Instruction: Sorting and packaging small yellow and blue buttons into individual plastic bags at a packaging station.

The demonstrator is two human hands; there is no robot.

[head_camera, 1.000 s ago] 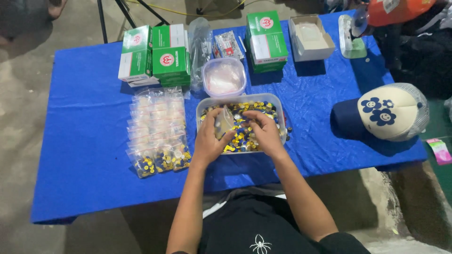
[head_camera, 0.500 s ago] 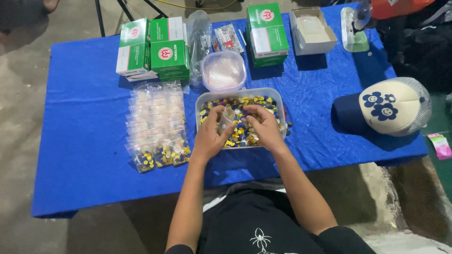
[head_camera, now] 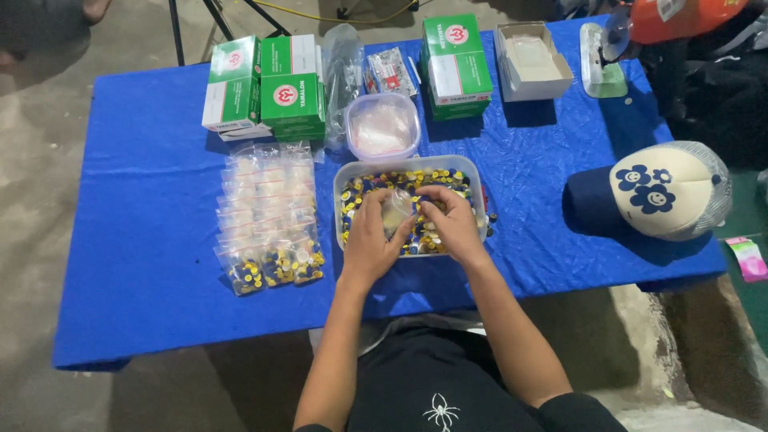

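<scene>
Left hand: the left hand [head_camera: 370, 240] rests over the near edge of the clear tub, fingers curled and pinching a small clear bag [head_camera: 395, 212] from its left side.
Right hand: the right hand [head_camera: 450, 224] meets it from the other side, fingers bunched at the top of the same bag; what its fingertips pinch besides the bag is too small to tell.
Small clear bag: held upright between the two hands, above the tub's contents, in the middle of the tub.
Clear tub: a rectangular clear tub [head_camera: 346, 174] stands on the table right before the person, filled with small yellow, blue and white pieces [head_camera: 360, 192].
Table: covered with a blue cloth [head_camera: 144, 240], wrinkled near the tub.
Filled bags: to the left of the tub, rows of filled bags [head_camera: 268, 216] lie flat and overlapping; the nearest ones show the same coloured pieces.
Cap: a cream and navy cap [head_camera: 656, 192] with blue flower prints sits well to the right of the tub.
Round container: a smaller clear container [head_camera: 382, 128] holding empty clear bags stands just behind the tub.
Boxes: green and white boxes [head_camera: 264, 88] are stacked at the far left, another stack [head_camera: 456, 68] at the far middle.
Open box: a pale open box [head_camera: 532, 60] stands beside that stack, near the far edge.
</scene>
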